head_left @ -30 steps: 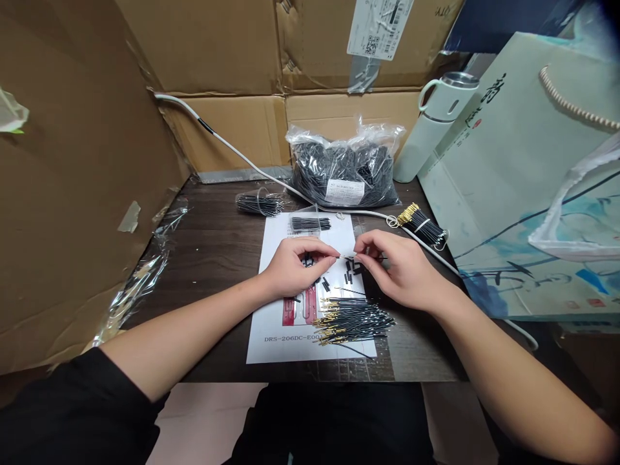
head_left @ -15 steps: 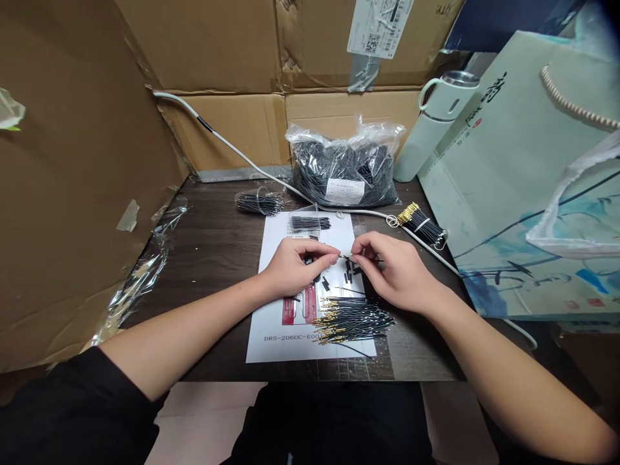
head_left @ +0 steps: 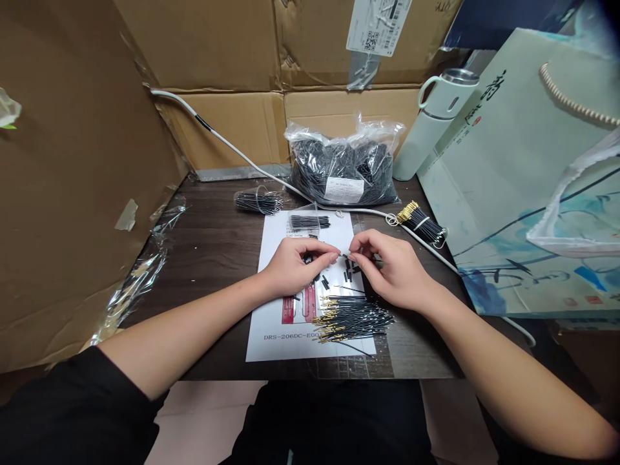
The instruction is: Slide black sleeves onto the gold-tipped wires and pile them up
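Centrally, a thin wire (head_left: pixel 343 256) spans the small gap between both hands, above the printed sheet (head_left: pixel 271 349). The left hand (head_left: pixel 301 266) pinches its near end between thumb and forefinger; the right hand (head_left: pixel 394 270) grips it likewise, a dark length passing out behind the fingers. The two-sided pinch presumably steadies so slender a piece; whether anything sits on its tip is too small to tell. Below lies a loose wire pile (head_left: pixel 356 318), gold tips mostly leftward, apparently so aligned for easy picking. Short black tubes (head_left: pixel 347 271) lie scattered beneath the fingers, probably for quick reach. Further out on the tabletop (head_left: pixel 217 239), a tied bundle (head_left: pixel 421 223), its band likely preventing spread, rests beside the white cable (head_left: pixel 232 148). A clear bag (head_left: pixel 343 165) stands behind.
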Action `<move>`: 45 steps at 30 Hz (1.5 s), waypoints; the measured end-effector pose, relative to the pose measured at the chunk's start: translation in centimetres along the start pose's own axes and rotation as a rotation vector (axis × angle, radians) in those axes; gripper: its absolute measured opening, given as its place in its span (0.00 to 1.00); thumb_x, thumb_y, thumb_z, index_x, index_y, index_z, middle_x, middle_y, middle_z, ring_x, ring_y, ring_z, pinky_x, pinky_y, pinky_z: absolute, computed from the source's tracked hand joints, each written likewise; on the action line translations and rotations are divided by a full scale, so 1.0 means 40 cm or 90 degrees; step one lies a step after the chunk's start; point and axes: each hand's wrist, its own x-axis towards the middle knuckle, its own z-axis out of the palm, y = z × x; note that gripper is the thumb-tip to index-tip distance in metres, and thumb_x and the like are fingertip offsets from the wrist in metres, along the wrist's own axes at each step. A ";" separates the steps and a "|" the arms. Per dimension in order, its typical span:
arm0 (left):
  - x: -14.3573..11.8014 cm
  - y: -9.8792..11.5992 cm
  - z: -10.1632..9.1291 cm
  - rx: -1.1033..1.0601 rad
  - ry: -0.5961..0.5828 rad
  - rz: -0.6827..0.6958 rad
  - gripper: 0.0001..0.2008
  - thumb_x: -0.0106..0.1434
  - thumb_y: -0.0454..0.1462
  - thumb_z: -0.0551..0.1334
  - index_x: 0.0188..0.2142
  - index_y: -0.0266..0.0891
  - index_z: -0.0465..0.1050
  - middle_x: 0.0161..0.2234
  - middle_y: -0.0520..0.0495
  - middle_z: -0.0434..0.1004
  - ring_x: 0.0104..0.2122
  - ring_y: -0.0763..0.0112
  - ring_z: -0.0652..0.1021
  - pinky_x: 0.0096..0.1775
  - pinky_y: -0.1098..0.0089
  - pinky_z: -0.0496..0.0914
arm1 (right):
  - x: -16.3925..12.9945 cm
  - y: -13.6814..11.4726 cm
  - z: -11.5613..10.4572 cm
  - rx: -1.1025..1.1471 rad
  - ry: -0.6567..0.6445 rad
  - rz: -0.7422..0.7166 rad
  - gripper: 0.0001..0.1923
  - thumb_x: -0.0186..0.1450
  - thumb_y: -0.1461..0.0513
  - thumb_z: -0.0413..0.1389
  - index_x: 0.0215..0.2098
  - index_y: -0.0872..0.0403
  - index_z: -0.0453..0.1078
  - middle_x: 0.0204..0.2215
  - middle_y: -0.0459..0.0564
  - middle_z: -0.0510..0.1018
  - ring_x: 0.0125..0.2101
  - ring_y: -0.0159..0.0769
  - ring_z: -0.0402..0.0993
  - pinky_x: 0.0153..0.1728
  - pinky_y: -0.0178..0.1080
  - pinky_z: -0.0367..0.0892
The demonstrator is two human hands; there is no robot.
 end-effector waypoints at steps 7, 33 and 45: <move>-0.002 0.006 0.001 0.007 0.000 0.000 0.07 0.70 0.39 0.72 0.43 0.41 0.90 0.41 0.44 0.91 0.40 0.61 0.88 0.44 0.64 0.80 | -0.001 0.005 0.005 0.084 -0.013 0.074 0.01 0.77 0.63 0.58 0.47 0.50 0.70 0.35 0.46 0.78 0.32 0.36 0.75 0.35 0.41 0.67; 0.000 0.000 0.007 0.027 0.034 0.047 0.05 0.69 0.37 0.72 0.41 0.40 0.88 0.39 0.44 0.90 0.36 0.65 0.85 0.39 0.65 0.79 | 0.010 -0.001 0.006 0.035 0.005 0.022 0.05 0.75 0.65 0.59 0.40 0.52 0.75 0.33 0.47 0.78 0.33 0.37 0.73 0.35 0.40 0.66; -0.002 0.003 0.011 0.026 0.051 0.043 0.05 0.67 0.36 0.73 0.41 0.40 0.88 0.36 0.46 0.88 0.33 0.68 0.82 0.39 0.67 0.77 | 0.011 0.005 0.008 0.037 0.007 0.030 0.04 0.76 0.64 0.59 0.40 0.51 0.75 0.33 0.47 0.77 0.33 0.37 0.73 0.35 0.41 0.66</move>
